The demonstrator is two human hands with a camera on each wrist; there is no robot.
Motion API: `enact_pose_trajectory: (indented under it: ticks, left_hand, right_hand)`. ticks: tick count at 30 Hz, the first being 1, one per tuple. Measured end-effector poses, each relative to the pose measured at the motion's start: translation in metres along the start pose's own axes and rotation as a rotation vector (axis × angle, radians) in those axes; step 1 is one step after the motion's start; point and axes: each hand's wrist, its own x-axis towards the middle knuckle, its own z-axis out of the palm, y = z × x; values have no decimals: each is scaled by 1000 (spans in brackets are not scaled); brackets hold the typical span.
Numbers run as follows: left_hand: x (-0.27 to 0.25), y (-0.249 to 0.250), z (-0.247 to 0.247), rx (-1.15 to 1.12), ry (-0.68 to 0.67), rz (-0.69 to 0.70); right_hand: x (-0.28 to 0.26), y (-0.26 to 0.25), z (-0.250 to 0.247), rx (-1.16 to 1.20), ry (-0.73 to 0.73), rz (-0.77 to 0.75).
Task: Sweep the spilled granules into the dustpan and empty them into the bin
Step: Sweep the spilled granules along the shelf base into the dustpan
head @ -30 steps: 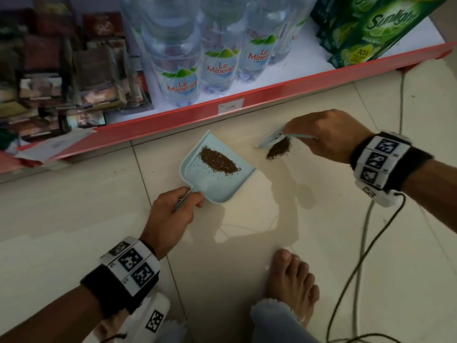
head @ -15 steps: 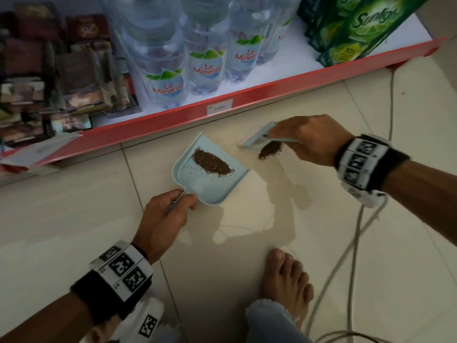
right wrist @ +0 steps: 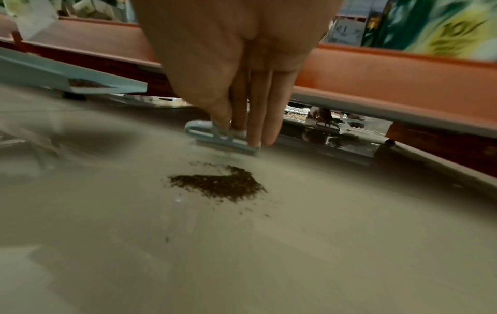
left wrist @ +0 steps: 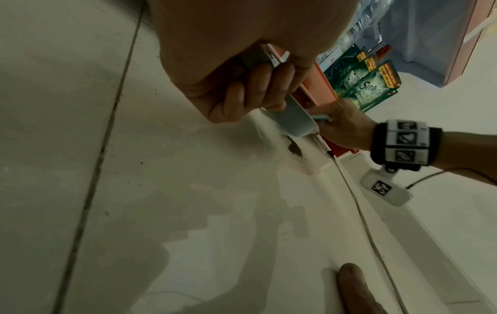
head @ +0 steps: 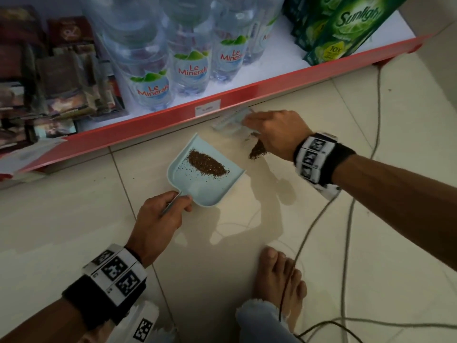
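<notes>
A light blue dustpan (head: 206, 184) lies on the tiled floor with a brown streak of granules (head: 207, 164) inside it. My left hand (head: 178, 201) grips its thin handle; its fingers (left wrist: 252, 89) curl round the handle in the left wrist view. A small pile of granules (head: 257, 151) (right wrist: 220, 184) lies on the floor to the right of the pan's open edge. My right hand (head: 249, 122) pinches a small light blue brush (head: 230, 120) (right wrist: 223, 140), held just beyond the pile near the shelf base. The bin is in none of the views.
A low red shelf edge (head: 222, 95) runs close behind the pan and brush, carrying water bottles (head: 190, 70) and green Sunlight packs (head: 346, 28). Cables (head: 346, 219) trail over the floor at the right. My bare foot (head: 279, 276) rests below the pan.
My right hand has carried the brush away from the pile's left side to the far side of it, toward the shelf. The dustpan and my left hand have stayed put.
</notes>
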Motion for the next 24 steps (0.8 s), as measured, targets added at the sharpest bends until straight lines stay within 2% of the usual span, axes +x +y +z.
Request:
enact_pose_trajectory:
  ticks: [2, 6, 10, 16, 20, 24]
  left_hand:
    - [-1, -1, -2, -5, 7, -5]
    - [-1, -2, -7, -14, 11, -30]
    - [1, 1, -3, 6, -8, -26]
    - [3, -1, 2, 34, -10, -1]
    - [1, -1, -1, 33, 1, 4]
    - [3, -7, -5, 23, 20, -21]
  right_hand:
    - [-24, 16, -1, 23, -41, 5]
    - [-60, 38, -6, 36, 102, 16]
    - [-41, 27, -11, 58, 199, 8]
    - [6, 4, -13, 21, 80, 54]
    - [-17, 25, -11, 23, -52, 64]
    - [-48, 42, -19, 54, 13, 72]
